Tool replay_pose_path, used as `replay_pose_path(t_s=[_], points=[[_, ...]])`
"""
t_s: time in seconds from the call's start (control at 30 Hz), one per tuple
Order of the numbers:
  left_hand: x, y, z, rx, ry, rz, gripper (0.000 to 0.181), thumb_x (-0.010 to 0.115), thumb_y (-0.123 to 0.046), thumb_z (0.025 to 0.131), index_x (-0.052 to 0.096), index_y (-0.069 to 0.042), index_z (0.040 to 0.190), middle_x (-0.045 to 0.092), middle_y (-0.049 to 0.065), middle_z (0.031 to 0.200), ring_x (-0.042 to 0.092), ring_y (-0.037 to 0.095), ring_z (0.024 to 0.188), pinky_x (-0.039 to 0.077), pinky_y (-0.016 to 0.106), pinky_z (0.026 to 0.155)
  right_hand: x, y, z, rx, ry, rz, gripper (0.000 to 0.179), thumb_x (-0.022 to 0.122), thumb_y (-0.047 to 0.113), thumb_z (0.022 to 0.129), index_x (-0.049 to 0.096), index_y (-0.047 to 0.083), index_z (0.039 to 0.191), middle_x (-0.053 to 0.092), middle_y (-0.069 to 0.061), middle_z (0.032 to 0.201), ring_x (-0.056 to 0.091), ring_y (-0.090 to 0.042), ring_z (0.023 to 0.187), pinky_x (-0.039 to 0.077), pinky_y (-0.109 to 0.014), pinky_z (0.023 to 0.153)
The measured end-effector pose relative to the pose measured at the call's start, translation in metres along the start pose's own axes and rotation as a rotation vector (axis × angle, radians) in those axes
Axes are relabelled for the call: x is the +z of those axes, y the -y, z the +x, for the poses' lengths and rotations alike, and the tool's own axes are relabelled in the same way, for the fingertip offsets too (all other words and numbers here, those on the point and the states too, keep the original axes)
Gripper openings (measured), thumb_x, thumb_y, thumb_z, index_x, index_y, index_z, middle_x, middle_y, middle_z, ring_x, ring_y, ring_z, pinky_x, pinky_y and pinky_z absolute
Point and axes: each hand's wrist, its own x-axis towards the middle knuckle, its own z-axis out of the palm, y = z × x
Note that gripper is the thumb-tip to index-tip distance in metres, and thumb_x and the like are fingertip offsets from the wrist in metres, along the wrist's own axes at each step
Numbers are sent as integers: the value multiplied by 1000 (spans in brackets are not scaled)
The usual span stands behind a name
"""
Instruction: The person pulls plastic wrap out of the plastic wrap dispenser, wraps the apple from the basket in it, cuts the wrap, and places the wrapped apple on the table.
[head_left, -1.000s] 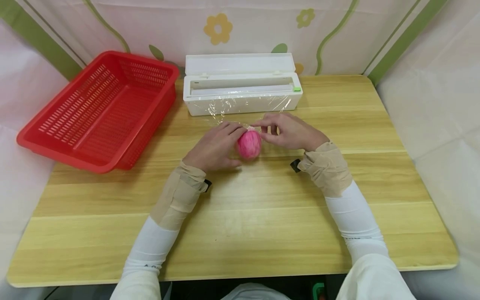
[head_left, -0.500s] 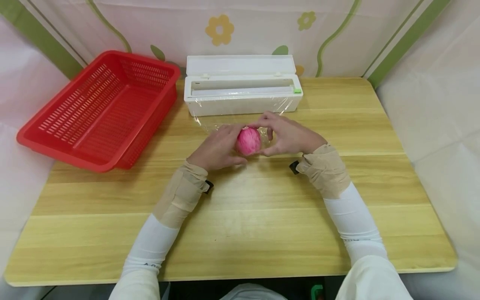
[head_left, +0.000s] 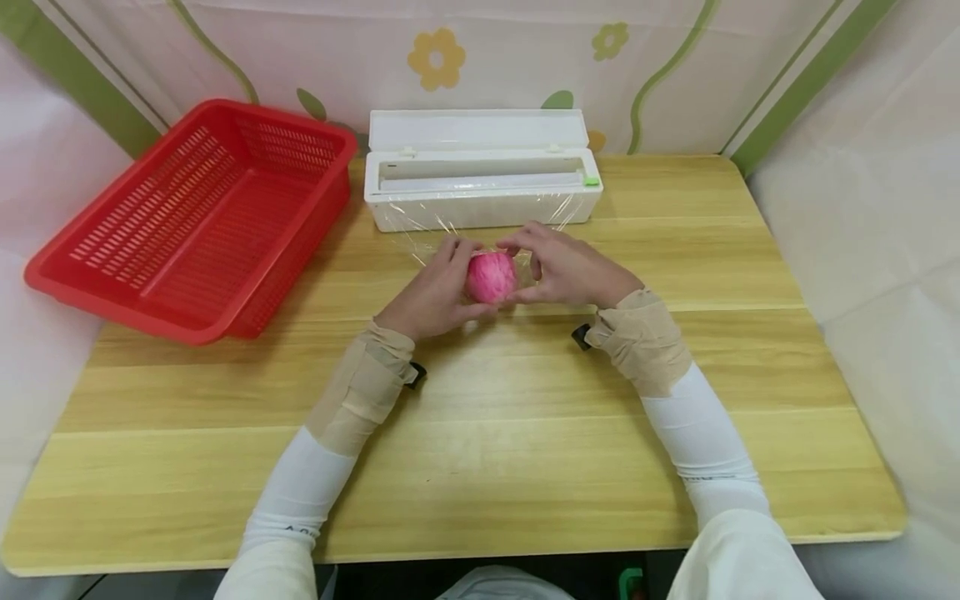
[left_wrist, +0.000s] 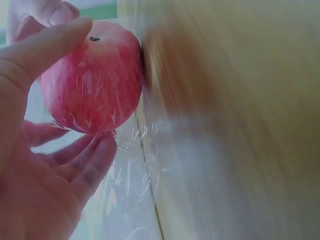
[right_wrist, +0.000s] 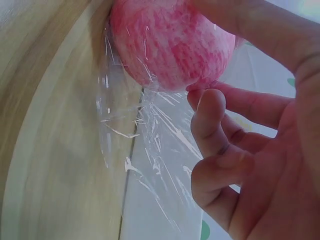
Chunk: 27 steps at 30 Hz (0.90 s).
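Note:
A pink-red apple sits on the wooden table between both hands, partly covered by clear cling film. My left hand holds it from the left; in the left wrist view the thumb lies by the stem hollow of the apple and the fingertips touch the opposite side. From the right, my right hand grips the apple between thumb and forefinger, other fingers bent in the right wrist view. Film stretches from the apple back to a white cling film dispenser, whose lid stands up.
A red plastic basket stands at the back left of the table. Behind the dispenser hangs a flowered curtain. A small green slider sits at the dispenser's right end.
The right thumb has come down along the apple's near side, and the left hand has closed in around it. The apple has turned slightly, and the film has shifted.

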Motion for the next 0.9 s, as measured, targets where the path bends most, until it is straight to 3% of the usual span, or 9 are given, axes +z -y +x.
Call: replay_pose_path(t_s=[0.27,0.5,0.7,0.9], points=[[-3,0,-1,-55,-13,16,79,90,-35,86,50,1,143,47,17,139,55,29,123,56,44,109,2,-5,2,5,-2,26,71,91,34,84,61,15,146,58,-5,131,61,-19,88,56,-33,76],[-6,-3,-3,-94,-11,140,78,89,-48,83,55,-4,138,58,12,132,55,29,119,52,46,105,2,-1,1,3,-5,24,71,93,35,82,63,16,143,58,-3,132,60,-20,90,54,-35,76],[-8,-11,-5,-113,4,191,76,90,-50,81,57,-4,131,63,11,124,60,28,113,54,48,101,0,2,0,5,-1,4,67,93,37,80,65,20,138,59,0,128,61,-18,88,54,-34,75],[-9,-13,-5,-118,0,193,77,89,-51,83,57,-5,137,64,12,131,61,31,121,52,52,107,-1,1,0,-25,-1,-18,65,92,36,83,66,16,139,64,-2,128,61,-17,83,53,-34,75]])
